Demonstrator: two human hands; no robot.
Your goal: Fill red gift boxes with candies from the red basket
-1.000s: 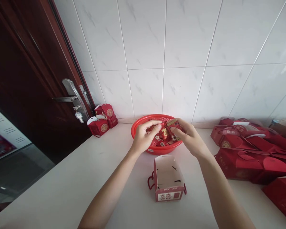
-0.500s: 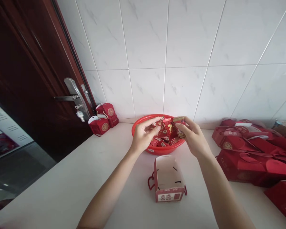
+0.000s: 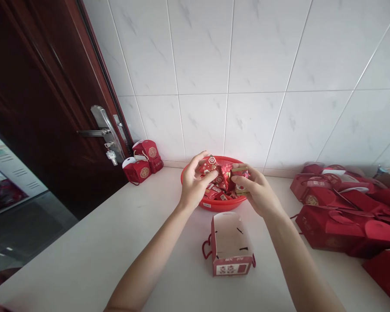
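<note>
Over a red plastic basket (image 3: 205, 207) of wrapped sweets, my left hand (image 3: 194, 182) is closed on red patterned candy packets (image 3: 210, 166), pinched under the thumb. My right hand (image 3: 258, 188) is closed on a red-and-gold candy packet (image 3: 241, 189), beside the left. More red packets (image 3: 226, 175) show between the two hands; whether they are held or lie in the basket I cannot tell. In front of the basket stands an open-topped red gift box (image 3: 233, 236) with a pale inside and red cord handles.
Two small red gift boxes (image 3: 139, 170) stand by the wall near the door handle (image 3: 105, 134). Several red gift boxes (image 3: 328, 225) crowd the right side of the white table (image 3: 162, 195). A tiled wall (image 3: 201, 125) rises behind the basket.
My right hand has moved left, closer to my left hand. The packets in my left hand have tilted up to face me more. The open box has not moved.
</note>
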